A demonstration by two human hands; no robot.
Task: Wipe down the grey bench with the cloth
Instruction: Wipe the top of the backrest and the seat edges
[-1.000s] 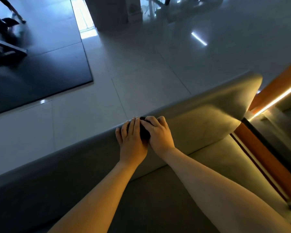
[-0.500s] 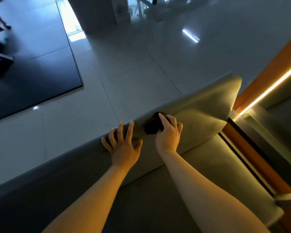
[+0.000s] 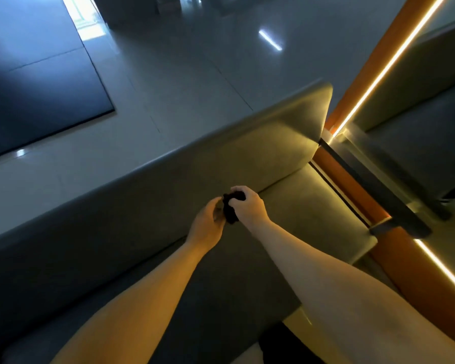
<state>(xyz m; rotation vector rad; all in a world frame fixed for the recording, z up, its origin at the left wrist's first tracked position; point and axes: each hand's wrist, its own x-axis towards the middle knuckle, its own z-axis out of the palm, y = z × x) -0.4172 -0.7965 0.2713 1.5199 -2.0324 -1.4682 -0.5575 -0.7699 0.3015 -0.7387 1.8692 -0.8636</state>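
Both hands are off the top edge of the grey bench (image 3: pixel 221 158) now and down in front of its back. The left hand (image 3: pixel 208 224), flat and spread a moment ago, has closed in on the cloth (image 3: pixel 230 210). The right hand (image 3: pixel 248 206) has brought it down, bunched between the two.

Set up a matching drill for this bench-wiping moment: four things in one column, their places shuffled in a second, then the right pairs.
Things
1. small dark cloth
2. long grey upholstered bench
3. orange panel with a glowing light strip
4. large dark rectangular floor mat

Places
A. top left, on the pale tiled floor
B. bunched between the left hand and the right hand
C. at the right, past the bench's end
D. running diagonally under both forearms

Pairs: 1-B, 2-D, 3-C, 4-A
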